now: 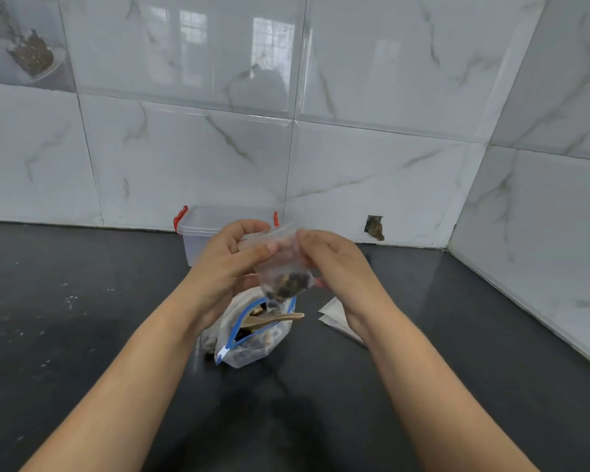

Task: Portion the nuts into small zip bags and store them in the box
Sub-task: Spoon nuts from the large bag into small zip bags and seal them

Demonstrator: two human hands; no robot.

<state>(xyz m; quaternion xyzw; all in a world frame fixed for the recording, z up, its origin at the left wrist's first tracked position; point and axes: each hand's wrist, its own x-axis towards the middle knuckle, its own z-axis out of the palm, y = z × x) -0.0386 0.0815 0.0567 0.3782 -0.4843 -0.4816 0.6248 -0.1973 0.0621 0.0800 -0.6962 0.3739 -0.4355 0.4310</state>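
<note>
A small clear zip bag point(281, 267) with dark nuts in its bottom hangs in the air between my hands. My left hand point(230, 260) pinches its top edge on the left, and my right hand point(331, 258) pinches the top on the right. Below them on the black counter stands a large zip bag of nuts point(249, 338) with a blue zipper, open, with a wooden spoon point(276, 319) lying across its mouth. Behind my hands, against the wall, sits a clear plastic box point(206, 233) with red clips, its lid on.
Flat empty small bags point(336, 316) lie on the counter to the right, partly hidden by my right wrist. The dark counter point(82, 318) meets tiled walls at the back and right. A small hole point(375, 228) shows low in the back wall.
</note>
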